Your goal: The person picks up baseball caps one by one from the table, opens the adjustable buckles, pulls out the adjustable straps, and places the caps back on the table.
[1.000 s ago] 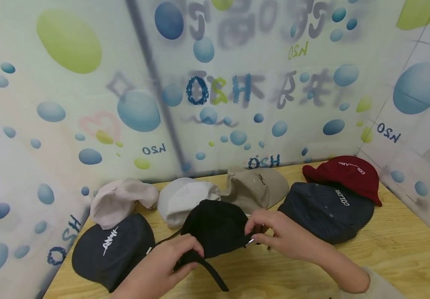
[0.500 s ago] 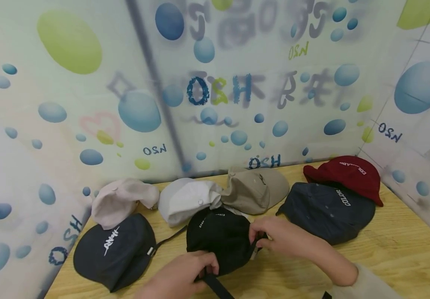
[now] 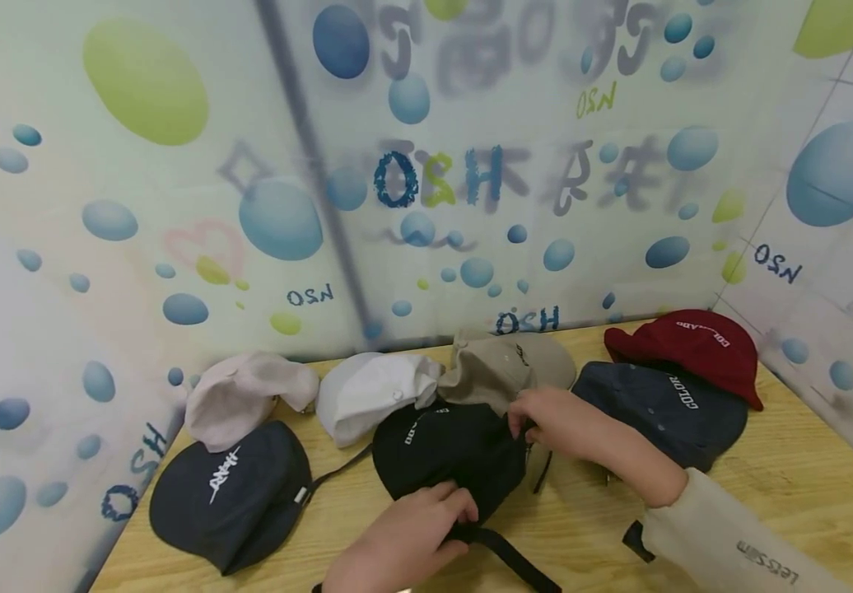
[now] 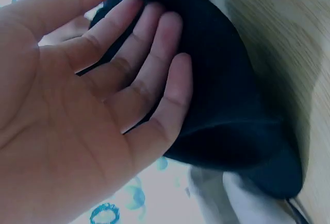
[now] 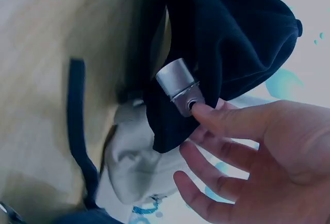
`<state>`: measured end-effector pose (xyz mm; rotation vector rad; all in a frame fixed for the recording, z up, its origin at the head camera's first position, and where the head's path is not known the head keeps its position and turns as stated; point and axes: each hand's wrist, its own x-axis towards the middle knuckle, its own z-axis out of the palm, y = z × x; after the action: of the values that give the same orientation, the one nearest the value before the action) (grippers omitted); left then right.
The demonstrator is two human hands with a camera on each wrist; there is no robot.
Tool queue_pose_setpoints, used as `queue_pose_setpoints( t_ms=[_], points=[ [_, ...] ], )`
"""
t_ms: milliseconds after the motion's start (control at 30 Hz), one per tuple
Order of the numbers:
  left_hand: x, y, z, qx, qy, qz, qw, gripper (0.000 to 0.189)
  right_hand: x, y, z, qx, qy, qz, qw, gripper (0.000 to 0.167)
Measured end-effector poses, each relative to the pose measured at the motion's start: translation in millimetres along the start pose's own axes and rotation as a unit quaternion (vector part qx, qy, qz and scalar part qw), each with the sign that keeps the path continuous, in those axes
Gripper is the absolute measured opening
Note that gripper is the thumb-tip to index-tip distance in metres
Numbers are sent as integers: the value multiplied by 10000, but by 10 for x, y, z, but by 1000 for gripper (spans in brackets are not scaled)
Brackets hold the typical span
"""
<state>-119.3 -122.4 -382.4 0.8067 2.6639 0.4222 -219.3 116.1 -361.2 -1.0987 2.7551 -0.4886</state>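
A black cap with white lettering is held up in front of the back row of caps, its brim pointing left. My left hand grips its near edge beside a loose black strap. In the left wrist view, the fingers lie curved along the dark cloth. At the other side of the opening, my right hand pinches the edge between thumb and fingers. The right wrist view shows a metal buckle on the cap right at that thumb.
Behind stand a pale pink cap, a white cap and a beige cap. A navy cap with a strap lies left. On the right, a dark blue cap overlaps a red cap. Patterned walls border the wooden table.
The black cap has turned so its white lettering shows, and has shifted slightly right. My left hand moved right with it; my right hand rose and moved slightly right.
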Motion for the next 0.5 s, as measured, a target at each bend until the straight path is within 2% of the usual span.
queue_pose_setpoints(
  t_ms=[133,267,333,433,500],
  points=[
    [98,48,43,-10,-103,4,9999,18,70,29,-109,-566,83,103,9983,23],
    [129,67,72,-177,-296,218,9992,18,99,64,-173,-901,90,307,9954,27],
    [98,62,55,-445,-452,247,9977,17,92,83,-176,-919,48,348,9951,31],
    [-21,10,-18,-1029,-521,241,9930,15,59,109,-162,-817,9,370,9960,32],
    [-137,-60,-93,-1307,-403,159,9905,13,26,124,-154,-691,35,390,9968,30]
  ],
)
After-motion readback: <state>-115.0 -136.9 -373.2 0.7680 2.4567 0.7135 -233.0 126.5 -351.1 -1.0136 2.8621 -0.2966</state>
